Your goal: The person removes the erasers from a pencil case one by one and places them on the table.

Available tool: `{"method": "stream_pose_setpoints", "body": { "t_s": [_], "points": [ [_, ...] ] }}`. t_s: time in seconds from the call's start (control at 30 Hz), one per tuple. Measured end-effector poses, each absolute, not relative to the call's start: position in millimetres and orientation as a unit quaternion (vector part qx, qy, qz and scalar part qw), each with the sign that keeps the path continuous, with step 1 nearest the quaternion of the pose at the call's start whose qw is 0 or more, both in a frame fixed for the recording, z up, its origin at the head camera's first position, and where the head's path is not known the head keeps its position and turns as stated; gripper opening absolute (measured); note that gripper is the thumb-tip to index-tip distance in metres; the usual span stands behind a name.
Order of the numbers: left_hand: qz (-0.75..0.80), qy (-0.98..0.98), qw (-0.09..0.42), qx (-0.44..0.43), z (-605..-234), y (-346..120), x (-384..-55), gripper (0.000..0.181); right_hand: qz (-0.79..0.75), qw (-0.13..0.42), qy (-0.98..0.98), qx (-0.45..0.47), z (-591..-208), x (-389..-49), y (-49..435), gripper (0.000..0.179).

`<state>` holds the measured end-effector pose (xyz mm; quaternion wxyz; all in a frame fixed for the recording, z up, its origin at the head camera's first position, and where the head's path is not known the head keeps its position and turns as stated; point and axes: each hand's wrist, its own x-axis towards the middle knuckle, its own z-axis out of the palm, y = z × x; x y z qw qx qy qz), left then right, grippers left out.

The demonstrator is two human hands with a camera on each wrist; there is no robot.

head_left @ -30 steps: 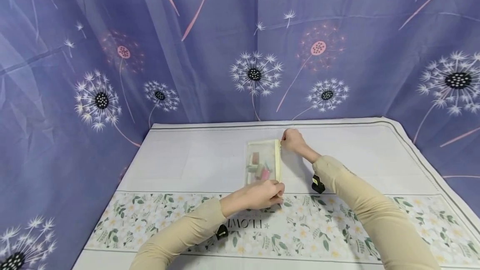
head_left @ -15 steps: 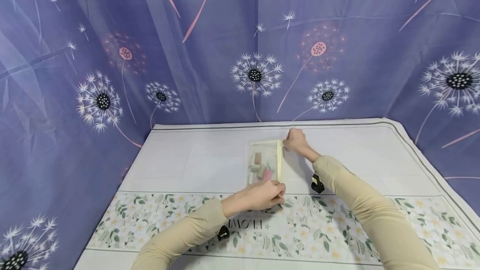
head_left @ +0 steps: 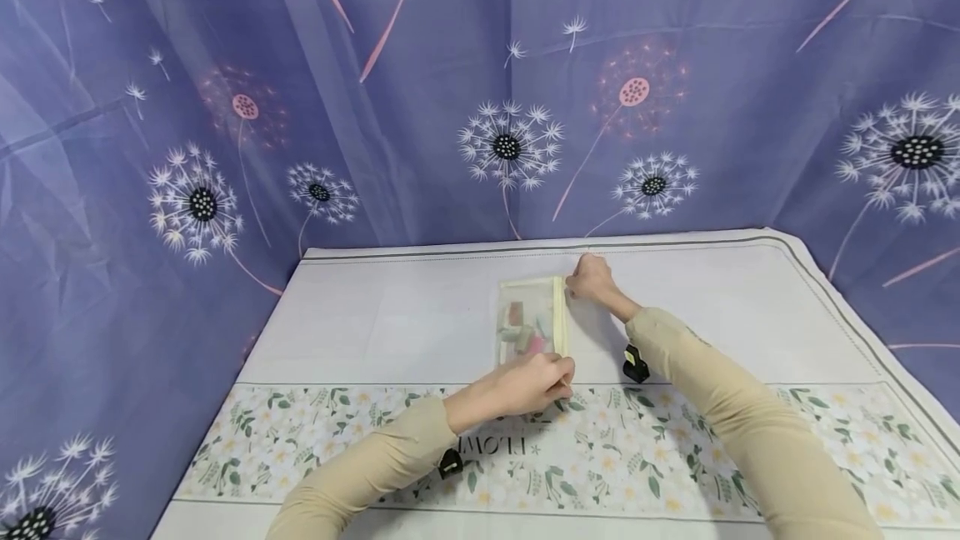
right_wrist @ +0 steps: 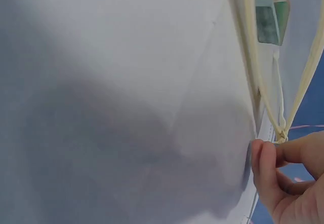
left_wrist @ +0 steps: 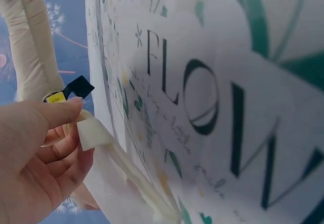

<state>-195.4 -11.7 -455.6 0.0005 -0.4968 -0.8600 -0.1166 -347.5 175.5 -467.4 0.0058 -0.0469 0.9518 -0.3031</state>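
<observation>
A translucent zip pouch [head_left: 525, 294] with a pale yellow zipper [head_left: 560, 319] along its right side lies on the tablecloth. Several small blocks show through it, among them a reddish-brown one [head_left: 515, 312] and a pink one [head_left: 536, 345]. My left hand [head_left: 531, 384] pinches the fabric tab [left_wrist: 92, 134] at the zipper's near end. At the far corner, my right hand [head_left: 592, 277] pinches the zipper's other end. Two zipper edges [right_wrist: 251, 57] spread apart from my right fingertips in the right wrist view, where a green-and-white block [right_wrist: 266, 26] sits between them.
The white tablecloth [head_left: 420, 315] has a floral band with printed letters [head_left: 495, 445] across its nearer part. Behind and at the sides hangs a purple dandelion curtain [head_left: 420, 148]. A black device is strapped at each wrist.
The pouch and my right hand have shifted slightly to the right since a second ago. My left hand has moved a little right and away from me, still pinching the near end.
</observation>
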Motion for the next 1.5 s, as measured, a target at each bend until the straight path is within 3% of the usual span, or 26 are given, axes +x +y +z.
{"method": "stream_pose_setpoints", "body": {
  "t_s": [0.5,0.8,1.0,1.17,1.37,1.5],
  "points": [
    [-0.154,-0.851,-0.01,-0.503,-459,-14,-199,0.012,-0.278,0.073,0.957,-0.042,-458,-329,174,0.043],
    [-0.146,-0.859,-0.007,-0.49,-460,-15,-202,0.019,-0.281,0.081,0.955,-0.044,-458,-314,173,0.043],
    [-0.151,-0.856,0.002,-0.495,-459,-15,-204,0.017,-0.28,0.069,0.957,-0.036,-456,-304,174,0.02],
    [-0.15,-0.857,0.015,-0.493,-459,-17,-205,0.021,-0.279,0.083,0.955,-0.054,-459,-296,175,0.041],
    [-0.137,-0.857,0.067,-0.493,-457,-19,-210,0.023,-0.311,0.096,0.943,-0.066,-461,-287,173,0.022],
    [-0.137,-0.863,0.07,-0.482,-455,-18,-217,0.022,-0.329,0.093,0.936,-0.083,-463,-283,173,0.01]
  ]
}}
